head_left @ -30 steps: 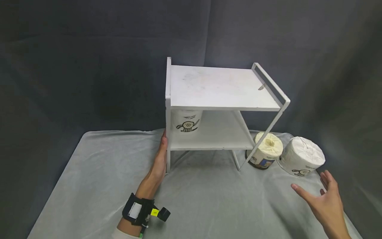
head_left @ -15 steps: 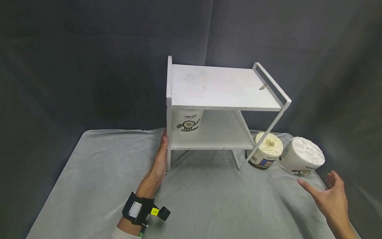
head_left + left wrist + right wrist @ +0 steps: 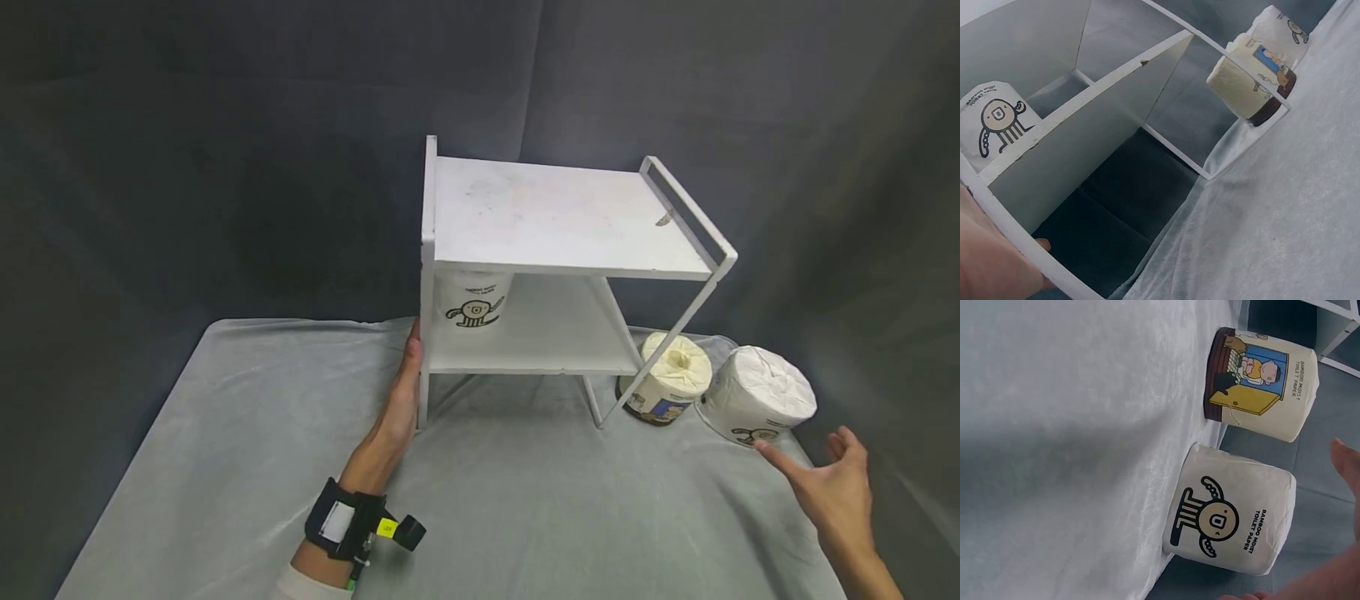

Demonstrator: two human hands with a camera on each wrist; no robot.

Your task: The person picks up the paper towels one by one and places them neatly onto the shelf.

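Note:
A white two-tier shelf rack (image 3: 570,217) stands in the middle of the head view. My left hand (image 3: 396,400) rests along its left side frame, fingers extended; in the left wrist view a fingertip (image 3: 1042,244) shows inside the frame below the lower tier. On that tier, at the left, sits a white wrapped toilet paper roll (image 3: 474,304) with a dog drawing. My right hand (image 3: 836,492) is open, thumb and fingers spread, holding nothing. Its thumb overlaps the lower edge of another white wrapped toilet paper roll (image 3: 761,392) in the head view.
A cream toilet paper roll (image 3: 678,367) with a picture print stands beside the rack's right leg, left of the white one. Grey cloth (image 3: 570,508) covers the table. A dark curtain (image 3: 262,167) hangs behind and along the right side.
My right hand has moved right and slightly closer to the white roll on the table. The left hand stays at the rack's side. The head view has shifted slightly.

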